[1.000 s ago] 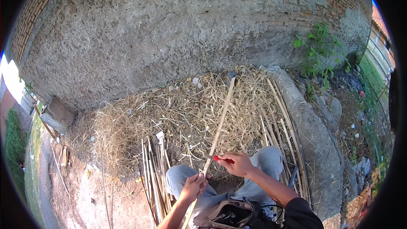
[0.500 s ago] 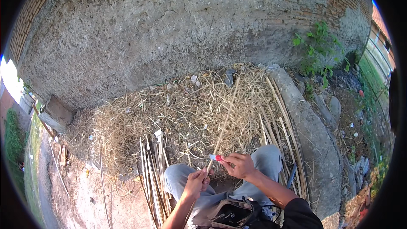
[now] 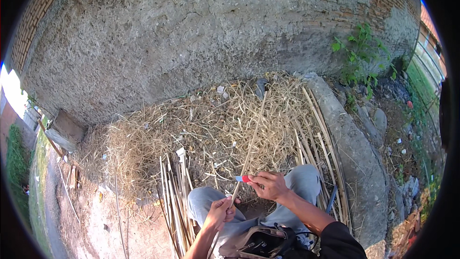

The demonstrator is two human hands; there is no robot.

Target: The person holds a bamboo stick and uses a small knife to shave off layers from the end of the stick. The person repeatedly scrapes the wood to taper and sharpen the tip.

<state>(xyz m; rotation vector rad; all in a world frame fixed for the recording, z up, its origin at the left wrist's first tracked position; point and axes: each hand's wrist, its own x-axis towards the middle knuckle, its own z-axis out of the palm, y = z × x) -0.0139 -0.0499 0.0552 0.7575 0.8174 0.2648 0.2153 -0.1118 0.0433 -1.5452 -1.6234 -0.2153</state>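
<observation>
Since a second ago, the strip [image 3: 255, 134] has turned from its broad face to a narrow edge. It slants up from the left hand [image 3: 222, 211] across the shavings [image 3: 129, 158] toward the wall [image 3: 191, 43]. That hand is curled around its lower part, fingers closed. The right hand [image 3: 271, 185] pinches a red-handled knife [image 3: 246, 179], its blade crossing the strip just above the left hand; whether it touches is unclear. More strips [image 3: 175, 206] lie beside the left knee [image 3: 201, 202].

The sleeve [image 3: 341, 241] is black, the trousers [image 3: 305, 182] faded grey-blue.
</observation>
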